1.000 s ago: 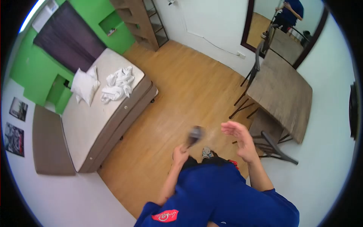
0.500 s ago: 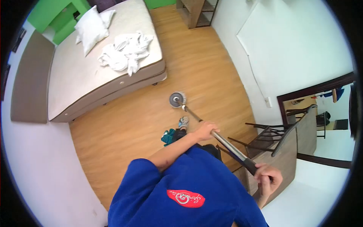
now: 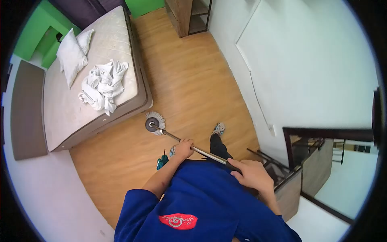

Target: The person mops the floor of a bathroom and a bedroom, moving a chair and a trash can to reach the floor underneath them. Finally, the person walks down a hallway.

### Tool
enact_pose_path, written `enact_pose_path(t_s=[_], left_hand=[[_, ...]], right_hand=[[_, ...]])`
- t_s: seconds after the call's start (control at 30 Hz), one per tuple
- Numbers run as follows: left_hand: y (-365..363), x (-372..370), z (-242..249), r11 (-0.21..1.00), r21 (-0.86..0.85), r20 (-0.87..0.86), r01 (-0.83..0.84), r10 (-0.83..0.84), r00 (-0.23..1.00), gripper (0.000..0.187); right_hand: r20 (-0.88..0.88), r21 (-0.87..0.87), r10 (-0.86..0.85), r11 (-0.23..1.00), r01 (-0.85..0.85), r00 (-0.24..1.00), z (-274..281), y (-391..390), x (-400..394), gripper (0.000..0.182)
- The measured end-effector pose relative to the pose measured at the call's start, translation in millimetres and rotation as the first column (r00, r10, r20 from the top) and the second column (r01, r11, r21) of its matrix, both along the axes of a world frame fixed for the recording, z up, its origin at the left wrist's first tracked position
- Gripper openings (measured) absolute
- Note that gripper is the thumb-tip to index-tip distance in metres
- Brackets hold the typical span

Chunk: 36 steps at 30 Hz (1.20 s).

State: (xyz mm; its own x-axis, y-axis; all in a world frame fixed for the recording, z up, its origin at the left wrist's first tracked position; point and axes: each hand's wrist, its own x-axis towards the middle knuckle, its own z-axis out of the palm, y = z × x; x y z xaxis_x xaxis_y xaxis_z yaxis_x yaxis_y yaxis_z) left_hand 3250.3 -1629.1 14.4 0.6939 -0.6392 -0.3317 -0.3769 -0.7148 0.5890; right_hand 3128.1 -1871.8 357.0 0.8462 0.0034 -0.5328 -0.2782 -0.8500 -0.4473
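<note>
A mop (image 3: 208,155) slants across in front of me, its round dark disc and grey string head (image 3: 152,123) on the wood floor near the bed's lower corner. My left hand (image 3: 184,148) is wrapped round the metal handle partway down. Closed over the dark grip at the upper end is my right hand (image 3: 253,174), close to my body. A teal cloth-like item (image 3: 162,161) shows beside my left forearm, partly hidden; I cannot make out its kind.
A bare mattress bed (image 3: 109,28) at left carries a crumpled white sheet (image 3: 104,84) and white pillows (image 3: 72,56). A wooden shelf unit (image 3: 179,18) stands at the far wall. At right are a dark chair (image 3: 266,163), a table (image 3: 292,193) and a framed mirror (image 3: 287,139).
The mop head has swung left, closer to the bed. My right hand has come in toward my body with the grip. One shoe now shows forward on the right, and the view has shifted.
</note>
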Motion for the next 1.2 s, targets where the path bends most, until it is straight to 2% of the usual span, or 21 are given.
enact_pose_path(t_s=[0.07,0.1,0.17,0.2,0.23,0.3,0.33,0.4,0.47,0.5,0.63,0.7,0.73,0.83,0.87,0.93,1.03,1.07,1.13,1.17,1.2], left_hand=[[-52.8,0.7,-15.4,0.995,0.085,0.0,-0.045,0.045,0.999,0.023],[-78.8,1.1,-23.8,0.997,0.08,-0.025,0.016,-0.014,1.0,0.024],[-145.2,-1.7,-37.3,0.991,0.054,-0.076,0.123,-0.118,0.99,0.026],[-185.3,-6.3,-34.2,0.991,-0.057,-0.12,0.117,-0.124,0.985,0.022],[-227.7,-16.0,-26.5,0.98,-0.164,-0.165,0.11,-0.137,0.977,0.019],[-315.7,-25.4,22.5,0.983,-0.122,-0.276,0.134,-0.163,0.947,0.026],[-356.1,-28.4,31.4,0.942,-0.266,-0.252,0.207,-0.275,0.928,0.028],[-423.2,-27.4,37.8,0.87,-0.439,-0.206,0.224,-0.34,0.918,0.025],[-459.0,-6.2,69.2,0.874,-0.37,-0.195,0.315,-0.405,0.893,0.021],[-469.4,0.9,76.4,0.872,-0.33,-0.194,0.361,-0.437,0.878,0.019],[-435.1,12.3,36.0,0.855,-0.499,-0.153,0.143,-0.249,0.956,0.027],[-378.1,31.7,28.0,0.951,-0.298,-0.21,0.076,-0.143,0.967,0.032],[-346.5,33.2,5.6,0.929,-0.366,-0.186,-0.048,-0.022,0.982,0.028],[-277.7,73.6,16.8,0.999,0.027,-0.245,-0.04,0.046,0.968,0.028],[-268.0,76.1,2.7,0.995,0.093,-0.19,-0.042,0.059,0.98,0.028],[-255.2,64.9,-39.2,0.974,0.221,-0.085,-0.056,0.076,0.993,0.028],[-313.3,31.1,-56.8,0.998,-0.008,-0.192,0.057,-0.057,0.98,0.023],[-350.2,15.3,-45.9,0.978,0.097,-0.281,0.187,-0.154,0.947,0.023],[-425.6,-48.0,-53.7,0.964,-0.247,-0.203,0.096,-0.148,0.968,0.019],[-452.4,-44.9,-1.3,0.943,-0.3,-0.257,0.146,-0.227,0.939,0.017],[-481.1,-47.8,20.6,0.903,-0.329,-0.207,0.276,-0.354,0.912,0.017]], right_hand=[[-0.068,-0.027,0.001,1.0,-0.003,0.998,-14.7,-58.8,10.6,0.043],[-0.095,-0.046,-0.012,0.999,0.008,0.995,-15.9,-84.6,14.3,0.043],[-0.038,-0.077,-0.079,0.994,0.076,0.996,-4.3,-142.5,6.3,0.041],[-0.012,-0.089,-0.107,0.99,0.106,0.994,5.5,-169.9,-0.4,0.039],[-0.021,-0.135,-0.166,0.978,0.162,0.986,23.4,-195.0,-5.0,0.037],[0.026,-0.232,-0.296,0.927,0.294,0.955,69.7,-233.7,-13.3,0.038],[-0.01,-0.327,-0.379,0.876,0.355,0.925,92.1,-246.2,-11.9,0.037],[0.096,-0.304,-0.426,0.848,0.434,0.899,109.1,-269.5,-20.0,0.038],[0.145,-0.285,-0.436,0.841,0.459,0.888,120.5,-294.3,-14.0,0.039],[0.141,-0.275,-0.431,0.848,0.453,0.891,123.6,-305.7,-7.4,0.039],[0.025,-0.219,-0.262,0.94,0.261,0.965,109.8,-336.1,39.8,0.042],[0.044,-0.13,-0.137,0.981,0.142,0.99,75.8,-332.9,62.8,0.038],[0.038,-0.072,-0.11,0.991,0.113,0.993,59.3,-322.0,78.0,0.036],[-0.109,0.034,0.069,0.997,-0.066,0.992,-19.8,-288.6,101.0,0.046],[-0.168,0.057,0.121,0.992,-0.112,0.978,-49.8,-282.0,96.8,0.046],[-0.185,0.025,0.046,0.999,-0.042,0.982,-72.8,-284.6,80.5,0.047],[-0.152,-0.027,-0.12,0.993,0.117,0.981,-48.1,-321.5,44.0,0.044],[-0.148,-0.08,-0.186,0.981,0.176,0.971,-20.4,-334.2,28.8,0.041],[-0.13,-0.23,-0.313,0.933,0.278,0.941,35.9,-350.4,-8.2,0.042],[-0.106,-0.248,-0.415,0.891,0.38,0.904,66.2,-348.9,-20.2,0.044],[-0.039,-0.293,-0.443,0.862,0.413,0.896,92.5,-342.1,-28.0,0.044]])
